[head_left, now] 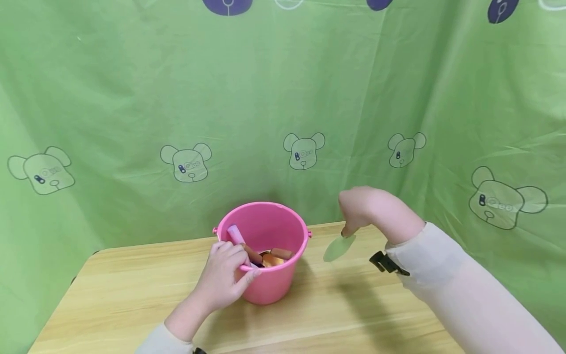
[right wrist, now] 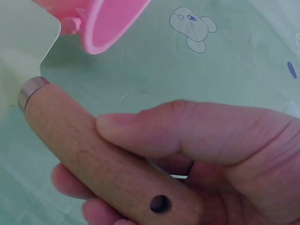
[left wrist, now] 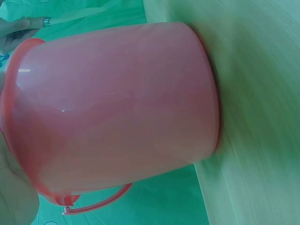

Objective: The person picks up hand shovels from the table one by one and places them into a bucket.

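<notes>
A pink bucket (head_left: 268, 287) stands upright on the wooden table. My left hand (head_left: 223, 280) grips its near left rim, thumb outside and fingers over the edge. Right of the bucket, my right hand (head_left: 359, 209) holds a garden trowel by its wooden handle (right wrist: 103, 145), thumb along one side and fingers curled beneath. The trowel's pale green blade (head_left: 339, 248) points down over the table; a metal ferrule (right wrist: 32, 91) joins blade and handle. Inside the bucket lie a lilac cylinder (head_left: 236, 234), brown wooden handles (head_left: 281, 253) and an orange piece (head_left: 270, 260), partly hidden by the rim.
The table (head_left: 146, 295) has a light wood top and ends close behind the bucket. A green curtain (head_left: 247, 98) printed with bear heads hangs around its back and sides. The bucket's carrying handle (left wrist: 101, 205) hangs against its side.
</notes>
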Available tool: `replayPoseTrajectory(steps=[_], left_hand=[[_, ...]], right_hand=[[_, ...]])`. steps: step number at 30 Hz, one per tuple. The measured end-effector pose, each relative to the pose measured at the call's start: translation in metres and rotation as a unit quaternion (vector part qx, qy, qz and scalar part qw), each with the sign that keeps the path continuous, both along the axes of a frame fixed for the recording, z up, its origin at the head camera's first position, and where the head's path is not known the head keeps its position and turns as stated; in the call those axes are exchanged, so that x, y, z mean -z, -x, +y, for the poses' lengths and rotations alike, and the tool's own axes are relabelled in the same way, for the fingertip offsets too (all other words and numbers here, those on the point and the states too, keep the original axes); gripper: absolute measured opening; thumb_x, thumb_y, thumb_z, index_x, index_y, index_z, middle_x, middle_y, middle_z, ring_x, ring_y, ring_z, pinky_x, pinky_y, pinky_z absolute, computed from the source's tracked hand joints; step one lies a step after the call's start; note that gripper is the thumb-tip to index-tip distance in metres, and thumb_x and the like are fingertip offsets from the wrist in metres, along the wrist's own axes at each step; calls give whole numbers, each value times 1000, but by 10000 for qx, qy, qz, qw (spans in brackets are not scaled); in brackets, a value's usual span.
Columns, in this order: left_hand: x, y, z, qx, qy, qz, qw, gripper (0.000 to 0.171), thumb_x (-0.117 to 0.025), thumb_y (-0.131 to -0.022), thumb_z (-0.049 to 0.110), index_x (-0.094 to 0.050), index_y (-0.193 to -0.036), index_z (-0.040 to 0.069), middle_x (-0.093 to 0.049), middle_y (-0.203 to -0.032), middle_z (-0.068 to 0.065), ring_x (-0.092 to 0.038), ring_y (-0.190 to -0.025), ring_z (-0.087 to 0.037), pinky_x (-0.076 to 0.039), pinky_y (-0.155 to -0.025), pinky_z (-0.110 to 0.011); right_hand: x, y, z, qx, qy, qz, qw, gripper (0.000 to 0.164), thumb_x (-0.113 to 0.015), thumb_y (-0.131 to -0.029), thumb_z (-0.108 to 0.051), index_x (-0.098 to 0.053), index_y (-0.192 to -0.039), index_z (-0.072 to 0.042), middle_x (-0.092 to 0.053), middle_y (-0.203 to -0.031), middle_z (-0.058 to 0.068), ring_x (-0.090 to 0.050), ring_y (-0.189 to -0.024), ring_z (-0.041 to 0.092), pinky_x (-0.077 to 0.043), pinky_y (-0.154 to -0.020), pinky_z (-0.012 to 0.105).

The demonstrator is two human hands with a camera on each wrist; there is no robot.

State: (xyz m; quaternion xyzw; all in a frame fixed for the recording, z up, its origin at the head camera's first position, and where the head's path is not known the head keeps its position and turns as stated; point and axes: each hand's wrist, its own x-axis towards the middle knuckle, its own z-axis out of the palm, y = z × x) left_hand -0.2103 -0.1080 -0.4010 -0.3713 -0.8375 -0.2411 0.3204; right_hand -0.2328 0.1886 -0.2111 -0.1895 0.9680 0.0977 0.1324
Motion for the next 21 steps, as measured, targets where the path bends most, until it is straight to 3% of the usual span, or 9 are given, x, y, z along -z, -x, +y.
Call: replayPoseTrajectory(steps=[6,12,17,21], left_hand=[[0,0,0,-42,11,29,10000,23,-55,-88,44,-45,-74,28,-51,-81,17,-42,-80,-5,-30,-87,-40],[-2,1,1,37,-2,-12,10000,20,-53,-88,43,-47,-76,29,-54,-88,19,-46,-85,-5,-30,-88,-41],[-3,1,1,40,17,-41,10000,18,-54,-88,43,-49,-78,30,-54,-89,21,-46,-86,-4,-30,-88,-41],[-2,0,0,28,37,-75,10000,19,-53,-88,44,-48,-77,30,-55,-89,20,-46,-86,-4,-30,-89,-41]], right_hand=[[-21,-6,-4,27,29,79,10000,30,-77,-68,-32,-55,-66,-12,-57,-67,0,-49,-62,17,-45,-57,30],[-43,-12,-7,-31,35,118,9999,29,-76,-71,-33,-57,-65,-13,-57,-65,-2,-48,-60,15,-44,-57,30],[-54,-15,-10,-103,71,144,9998,27,-76,-71,-32,-58,-62,-14,-54,-61,-3,-42,-57,13,-40,-54,28],[-61,-16,-11,-90,78,132,9998,26,-76,-71,-33,-59,-65,-14,-57,-65,-3,-45,-59,13,-42,-57,30]])
